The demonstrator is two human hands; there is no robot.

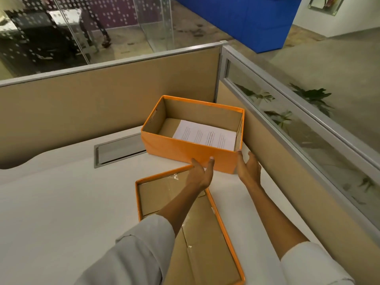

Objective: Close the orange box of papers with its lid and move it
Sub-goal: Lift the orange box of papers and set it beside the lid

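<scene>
The orange box (pixel 176 148) stands open in the desk's back right corner, with white printed papers (pixel 205 135) lying flat on its brown floor. Its lid (pixel 207 249) lies upside down on the desk in front of it, brown inside, orange rim up. My left hand (pixel 200 173) hovers over the lid's far end, fingers apart, fingertips at the box's front wall. My right hand (pixel 247 168) is open beside the box's front right corner. Neither hand holds anything.
The white desk (pixel 67 202) has a grey metal cable hatch (pixel 118 150) set into it left of the box. Tan partition panels (pixel 98 103) wall the desk at the back and right, the right one topped with glass (pixel 308 128).
</scene>
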